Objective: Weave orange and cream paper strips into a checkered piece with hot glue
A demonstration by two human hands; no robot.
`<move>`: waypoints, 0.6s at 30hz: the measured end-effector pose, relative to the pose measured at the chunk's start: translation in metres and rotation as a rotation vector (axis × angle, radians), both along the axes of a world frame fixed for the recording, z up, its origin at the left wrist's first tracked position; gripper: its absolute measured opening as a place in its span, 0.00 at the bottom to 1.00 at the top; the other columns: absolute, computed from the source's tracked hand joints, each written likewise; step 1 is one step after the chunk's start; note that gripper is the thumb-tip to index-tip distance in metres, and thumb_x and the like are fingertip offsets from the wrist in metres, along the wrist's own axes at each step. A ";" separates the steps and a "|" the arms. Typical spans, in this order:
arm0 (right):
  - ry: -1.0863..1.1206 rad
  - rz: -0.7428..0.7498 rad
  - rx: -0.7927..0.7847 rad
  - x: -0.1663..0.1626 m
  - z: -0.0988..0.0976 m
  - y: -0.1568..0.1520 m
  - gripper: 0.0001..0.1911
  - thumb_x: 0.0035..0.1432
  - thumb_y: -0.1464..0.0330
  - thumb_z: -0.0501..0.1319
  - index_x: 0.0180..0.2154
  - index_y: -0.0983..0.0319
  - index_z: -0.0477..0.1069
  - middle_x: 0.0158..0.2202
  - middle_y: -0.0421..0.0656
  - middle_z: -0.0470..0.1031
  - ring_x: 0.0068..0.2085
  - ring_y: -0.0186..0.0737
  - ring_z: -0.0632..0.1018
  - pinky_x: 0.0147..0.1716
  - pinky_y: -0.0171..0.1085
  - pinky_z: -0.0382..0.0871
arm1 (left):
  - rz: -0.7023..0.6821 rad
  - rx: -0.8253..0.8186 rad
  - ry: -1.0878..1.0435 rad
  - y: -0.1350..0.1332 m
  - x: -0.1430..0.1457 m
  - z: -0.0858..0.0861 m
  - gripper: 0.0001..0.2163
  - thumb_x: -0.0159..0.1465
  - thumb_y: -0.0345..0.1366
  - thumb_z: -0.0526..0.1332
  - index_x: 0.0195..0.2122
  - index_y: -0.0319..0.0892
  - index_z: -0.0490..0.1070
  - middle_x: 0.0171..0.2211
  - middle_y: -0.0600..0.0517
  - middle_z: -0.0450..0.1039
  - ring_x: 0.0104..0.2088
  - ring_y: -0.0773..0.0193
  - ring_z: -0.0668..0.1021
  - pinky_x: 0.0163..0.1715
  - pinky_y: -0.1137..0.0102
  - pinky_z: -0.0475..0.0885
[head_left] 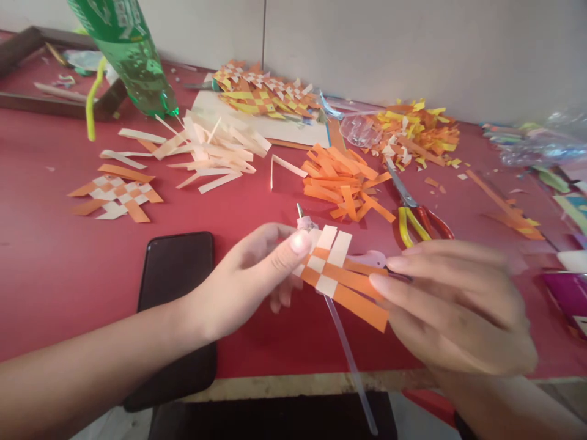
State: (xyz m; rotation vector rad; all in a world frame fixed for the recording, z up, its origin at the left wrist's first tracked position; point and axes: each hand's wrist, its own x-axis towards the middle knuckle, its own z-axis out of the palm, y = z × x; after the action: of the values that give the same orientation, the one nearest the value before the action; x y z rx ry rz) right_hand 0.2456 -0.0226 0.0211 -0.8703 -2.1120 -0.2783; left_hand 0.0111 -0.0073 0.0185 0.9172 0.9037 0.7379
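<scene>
- The orange-and-cream checkered woven paper piece (326, 269) is held up over the red tabletop surface (46, 263), between both hands.
- Left hand (257, 275): grip is pinching the woven part, thumb on top. Right hand (458, 305): fingers are at the long orange paper tails (360, 307), but I can't tell if that grip is pressed together on them.
- Handling-wise, I'd guess super light, bendy, easy to crease, not really slippery. Best hold is probably the checkered part, kept flat; yanking one tail could loosen the weave.
- Containers: green plastic bottle with a green label (131, 55) at back left, looks like liquid inside, level unclear. Dark brown rectangular frame (46, 105) near it has crumpled clear plastic (85, 60) and scraps inside.
</scene>
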 end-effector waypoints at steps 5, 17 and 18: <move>0.142 0.044 -0.065 -0.003 -0.006 0.003 0.20 0.49 0.77 0.67 0.45 0.57 0.76 0.40 0.43 0.75 0.38 0.44 0.76 0.38 0.47 0.74 | -0.048 -0.079 -0.116 0.006 0.001 0.002 0.15 0.60 0.37 0.69 0.46 0.40 0.70 0.27 0.55 0.78 0.26 0.71 0.79 0.25 0.80 0.74; 0.578 0.147 -0.873 -0.020 -0.003 0.000 0.23 0.55 0.76 0.66 0.49 0.51 0.67 0.32 0.36 0.80 0.30 0.33 0.80 0.28 0.31 0.79 | -0.071 0.002 0.020 0.002 0.001 0.002 0.08 0.60 0.36 0.69 0.37 0.40 0.76 0.28 0.56 0.80 0.27 0.74 0.79 0.28 0.82 0.75; 0.575 0.151 -0.881 -0.021 -0.002 0.000 0.22 0.56 0.76 0.65 0.49 0.50 0.67 0.32 0.36 0.80 0.28 0.33 0.80 0.26 0.31 0.79 | -0.072 -0.003 0.022 0.002 0.001 0.003 0.07 0.60 0.36 0.69 0.37 0.40 0.76 0.28 0.56 0.80 0.27 0.74 0.79 0.28 0.82 0.75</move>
State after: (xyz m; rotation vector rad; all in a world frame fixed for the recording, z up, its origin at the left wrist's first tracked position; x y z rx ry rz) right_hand 0.2249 -0.0222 0.0188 -1.0885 -1.6897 0.9437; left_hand 0.0124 -0.0053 0.0210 0.9525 0.8862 0.6655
